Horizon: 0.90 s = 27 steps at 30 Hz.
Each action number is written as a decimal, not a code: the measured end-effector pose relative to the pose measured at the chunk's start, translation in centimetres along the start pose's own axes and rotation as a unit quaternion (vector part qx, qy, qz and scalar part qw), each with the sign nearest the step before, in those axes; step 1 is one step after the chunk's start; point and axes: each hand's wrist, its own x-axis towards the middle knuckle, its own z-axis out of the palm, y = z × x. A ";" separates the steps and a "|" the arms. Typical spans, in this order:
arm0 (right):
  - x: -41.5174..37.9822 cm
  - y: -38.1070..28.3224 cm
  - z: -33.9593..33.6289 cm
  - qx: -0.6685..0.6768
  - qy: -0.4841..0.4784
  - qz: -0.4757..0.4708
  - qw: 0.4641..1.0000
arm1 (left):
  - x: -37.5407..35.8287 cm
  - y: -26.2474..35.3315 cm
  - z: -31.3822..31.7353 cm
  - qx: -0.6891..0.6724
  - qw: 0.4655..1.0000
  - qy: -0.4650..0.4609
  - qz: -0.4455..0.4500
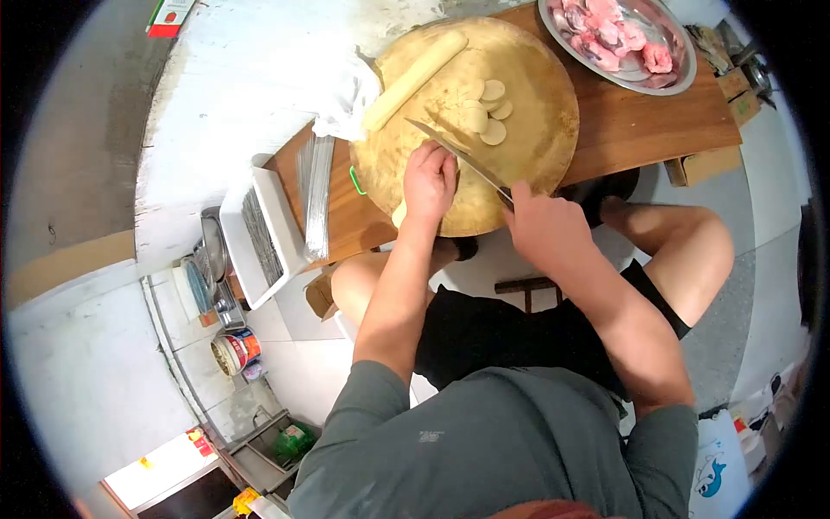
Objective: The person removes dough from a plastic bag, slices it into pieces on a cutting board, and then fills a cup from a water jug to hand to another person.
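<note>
My right hand [553,223] is wrapped round the handle of a knife [467,158], whose long blade points up and left across the round chopping board [545,82]. Beside the blade, the closed fingers of my left hand [430,182] press on a pale yellow sausage-like roll [399,214]. One end of that roll shows left of my wrist; my hand covers most of the rest. Several round slices [493,131] lie in a loose cluster beyond the blade. Another whole pale roll [415,80] rests at the board's upper left.
A metal bowl [683,78] of raw pink meat stands at upper right on the wooden table [640,130]. Thin metal skewers [317,195] lie left of the board, beside a white tray [290,229] of more skewers. A white plastic bag [350,99] touches the board's edge.
</note>
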 end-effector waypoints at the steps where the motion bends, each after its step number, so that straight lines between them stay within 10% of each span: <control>1: 0.0 0.0 0.2 -0.003 0.004 -0.004 1.000 | -0.1 0.1 -0.1 0.003 1.000 -0.004 -0.003; 14: 0.8 1.2 1.6 0.071 0.066 0.036 0.995 | 0.0 0.3 -0.2 -0.027 0.998 -0.012 -0.049; 18: 3.4 2.8 0.7 0.598 -0.090 0.149 0.782 | -0.3 0.2 0.1 -0.020 0.998 -0.009 -0.052; 27: 5.2 7.8 1.3 0.839 -0.145 0.172 0.495 | 0.2 0.3 0.1 -0.007 0.999 -0.004 -0.041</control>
